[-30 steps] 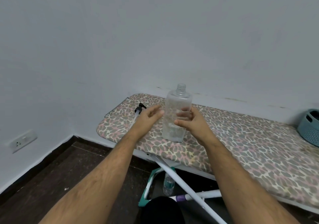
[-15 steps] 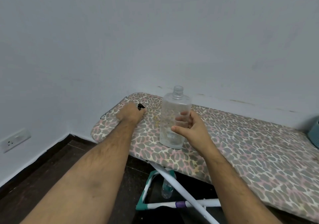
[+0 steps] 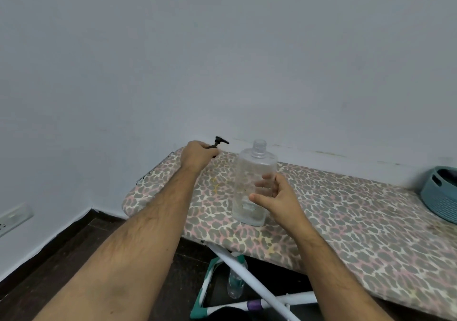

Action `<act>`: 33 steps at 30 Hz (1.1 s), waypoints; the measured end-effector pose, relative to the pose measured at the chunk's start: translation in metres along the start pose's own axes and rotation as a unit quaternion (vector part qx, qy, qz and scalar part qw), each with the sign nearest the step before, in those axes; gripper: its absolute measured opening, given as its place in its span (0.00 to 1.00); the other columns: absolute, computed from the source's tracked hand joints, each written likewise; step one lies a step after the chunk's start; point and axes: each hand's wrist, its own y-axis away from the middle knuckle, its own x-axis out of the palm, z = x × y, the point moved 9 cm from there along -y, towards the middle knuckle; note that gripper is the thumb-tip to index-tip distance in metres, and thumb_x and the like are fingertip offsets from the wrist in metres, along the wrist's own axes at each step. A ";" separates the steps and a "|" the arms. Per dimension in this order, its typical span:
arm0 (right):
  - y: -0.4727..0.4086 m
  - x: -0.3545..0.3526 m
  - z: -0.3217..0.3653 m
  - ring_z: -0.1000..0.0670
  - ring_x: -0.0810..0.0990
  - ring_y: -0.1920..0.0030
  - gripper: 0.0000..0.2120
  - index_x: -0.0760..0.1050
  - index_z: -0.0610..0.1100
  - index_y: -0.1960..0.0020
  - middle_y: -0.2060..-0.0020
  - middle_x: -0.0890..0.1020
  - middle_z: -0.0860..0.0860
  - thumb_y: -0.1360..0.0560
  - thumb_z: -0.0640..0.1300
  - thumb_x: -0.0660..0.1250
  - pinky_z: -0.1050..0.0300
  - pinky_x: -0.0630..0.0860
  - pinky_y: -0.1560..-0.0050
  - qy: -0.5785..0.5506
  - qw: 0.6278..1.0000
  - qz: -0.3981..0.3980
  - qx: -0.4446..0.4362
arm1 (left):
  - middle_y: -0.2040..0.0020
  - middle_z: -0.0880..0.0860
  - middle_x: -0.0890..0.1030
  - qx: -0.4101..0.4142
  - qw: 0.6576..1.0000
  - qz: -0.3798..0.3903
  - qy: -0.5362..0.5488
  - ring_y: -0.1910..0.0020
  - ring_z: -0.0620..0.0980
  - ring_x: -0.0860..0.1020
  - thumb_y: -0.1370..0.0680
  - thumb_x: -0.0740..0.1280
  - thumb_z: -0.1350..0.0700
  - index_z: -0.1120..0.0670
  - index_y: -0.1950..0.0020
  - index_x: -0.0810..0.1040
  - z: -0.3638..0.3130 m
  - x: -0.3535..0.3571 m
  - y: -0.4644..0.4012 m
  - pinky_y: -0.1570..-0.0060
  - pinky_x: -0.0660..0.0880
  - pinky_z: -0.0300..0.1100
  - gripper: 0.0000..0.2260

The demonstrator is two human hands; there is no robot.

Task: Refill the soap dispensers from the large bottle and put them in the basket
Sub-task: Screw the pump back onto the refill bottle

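A clear plastic dispenser bottle (image 3: 249,172) stands upright with its neck uncapped on the leopard-print ironing board (image 3: 346,212). My right hand (image 3: 277,197) wraps around its right side, fingers behind it and thumb in front. My left hand (image 3: 197,156) is at the board's far left end and grips the black pump head (image 3: 220,141), whose nozzle sticks up above my knuckles. The pump's tube is hidden by my hand. A blue-grey basket (image 3: 440,197) sits at the board's far right edge.
A white wall runs close behind the board. Under the board are its white legs (image 3: 249,283), a small plastic water bottle (image 3: 236,283) and a teal frame. A wall socket (image 3: 12,218) sits low on the left wall above the dark floor.
My left hand left the bottle, reached to the pump lying on the board's left end, took hold of it and lifted it. My right hand stayed on the bottle.
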 end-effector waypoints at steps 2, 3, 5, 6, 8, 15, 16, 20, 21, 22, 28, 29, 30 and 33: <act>0.006 -0.013 0.000 0.52 0.81 0.46 0.24 0.71 0.48 0.39 0.45 0.81 0.51 0.30 0.38 0.77 0.60 0.78 0.52 0.004 1.000 -0.015 0.004 | 0.67 0.47 0.80 0.036 0.997 0.021 0.060 0.66 0.47 0.77 0.30 0.77 0.53 0.54 0.57 0.85 -0.031 0.006 0.007 0.64 0.71 0.38 0.07; 0.010 -0.020 0.001 0.52 0.81 0.46 0.24 0.70 0.48 0.39 0.45 0.80 0.51 0.30 0.38 0.77 0.60 0.78 0.52 0.008 1.000 -0.023 0.003 | 0.65 0.48 0.81 0.053 0.994 0.029 0.088 0.64 0.48 0.78 0.31 0.77 0.53 0.54 0.56 0.84 -0.048 0.009 0.012 0.61 0.72 0.40 0.07; 0.016 -0.035 0.003 0.52 0.80 0.46 0.24 0.70 0.47 0.38 0.45 0.80 0.51 0.29 0.38 0.77 0.61 0.78 0.53 0.018 0.999 -0.037 0.003 | 0.59 0.49 0.83 0.082 0.987 0.043 0.132 0.59 0.48 0.80 0.30 0.77 0.54 0.54 0.52 0.84 -0.080 0.014 0.023 0.57 0.76 0.42 0.09; 0.020 -0.045 0.005 0.53 0.80 0.46 0.24 0.70 0.46 0.38 0.44 0.80 0.51 0.29 0.38 0.77 0.61 0.77 0.52 0.021 0.999 -0.046 0.005 | 0.56 0.49 0.83 0.099 0.982 0.050 0.150 0.57 0.48 0.81 0.29 0.76 0.54 0.55 0.49 0.83 -0.097 0.017 0.031 0.55 0.77 0.42 0.11; 0.028 -0.063 0.008 0.53 0.80 0.45 0.25 0.69 0.46 0.37 0.44 0.80 0.51 0.29 0.38 0.76 0.59 0.77 0.51 0.019 0.998 -0.062 0.008 | 0.52 0.50 0.84 0.130 0.972 0.066 0.185 0.53 0.47 0.82 0.27 0.75 0.54 0.55 0.45 0.82 -0.127 0.021 0.047 0.53 0.77 0.40 0.12; 0.049 -0.111 0.014 0.52 0.79 0.43 0.26 0.67 0.47 0.36 0.43 0.78 0.51 0.28 0.40 0.75 0.57 0.77 0.48 0.049 0.997 -0.065 0.014 | 0.43 0.51 0.82 0.195 0.942 0.085 0.259 0.50 0.38 0.79 0.20 0.68 0.56 0.56 0.38 0.76 -0.208 0.029 0.093 0.59 0.69 0.27 0.12; 0.051 -0.116 0.014 0.51 0.79 0.42 0.26 0.67 0.47 0.36 0.43 0.77 0.51 0.28 0.40 0.75 0.55 0.77 0.46 0.054 0.996 -0.064 0.015 | 0.42 0.51 0.82 0.202 0.938 0.086 0.269 0.48 0.39 0.78 0.19 0.67 0.56 0.55 0.38 0.76 -0.218 0.030 0.099 0.59 0.68 0.26 0.11; 0.057 -0.130 0.011 0.50 0.78 0.41 0.26 0.66 0.47 0.35 0.42 0.77 0.50 0.27 0.39 0.75 0.51 0.76 0.42 0.065 0.996 -0.063 0.020 | 0.41 0.51 0.81 0.232 0.923 0.075 0.298 0.41 0.45 0.78 0.18 0.64 0.57 0.54 0.38 0.75 -0.249 0.029 0.116 0.51 0.70 0.30 0.09; 0.059 -0.133 0.010 0.50 0.78 0.41 0.25 0.66 0.47 0.35 0.42 0.77 0.50 0.27 0.39 0.75 0.51 0.76 0.42 0.069 0.996 -0.059 0.024 | 0.41 0.51 0.81 0.238 0.920 0.071 0.304 0.41 0.45 0.78 0.18 0.64 0.57 0.54 0.37 0.75 -0.255 0.028 0.120 0.50 0.71 0.30 0.10; 0.060 -0.135 0.006 0.50 0.78 0.41 0.25 0.66 0.48 0.36 0.42 0.77 0.50 0.27 0.39 0.74 0.50 0.76 0.41 0.074 0.995 -0.055 0.029 | 0.42 0.51 0.81 0.243 0.917 0.068 0.310 0.42 0.44 0.78 0.18 0.63 0.57 0.55 0.37 0.74 -0.261 0.027 0.124 0.50 0.71 0.30 0.10; 0.070 -0.143 -0.014 0.51 0.79 0.43 0.24 0.64 0.47 0.35 0.42 0.76 0.49 0.25 0.40 0.73 0.52 0.77 0.44 0.096 0.993 -0.045 0.051 | 0.40 0.52 0.81 0.260 0.906 0.067 0.327 0.42 0.44 0.77 0.17 0.62 0.57 0.55 0.36 0.74 -0.284 0.019 0.137 0.48 0.71 0.31 0.10; 0.072 -0.144 -0.014 0.52 0.79 0.43 0.24 0.64 0.47 0.34 0.42 0.76 0.49 0.24 0.40 0.72 0.53 0.77 0.45 0.096 0.993 -0.043 0.050 | 0.40 0.52 0.81 0.259 0.906 0.068 0.328 0.42 0.44 0.77 0.17 0.62 0.57 0.56 0.36 0.74 -0.285 0.019 0.138 0.47 0.71 0.31 0.11; 0.073 -0.143 -0.014 0.52 0.79 0.43 0.24 0.64 0.47 0.34 0.42 0.76 0.49 0.24 0.40 0.72 0.55 0.77 0.46 0.098 0.993 -0.041 0.051 | 0.40 0.52 0.80 0.258 0.905 0.069 0.331 0.42 0.44 0.77 0.17 0.62 0.57 0.56 0.35 0.74 -0.286 0.020 0.140 0.47 0.71 0.32 0.11; 0.072 -0.143 -0.013 0.52 0.78 0.44 0.23 0.64 0.46 0.35 0.43 0.76 0.49 0.24 0.39 0.72 0.57 0.76 0.48 0.109 0.992 -0.039 0.052 | 0.39 0.52 0.80 0.254 0.902 0.075 0.342 0.42 0.45 0.77 0.17 0.62 0.56 0.58 0.34 0.73 -0.289 0.024 0.145 0.45 0.70 0.35 0.13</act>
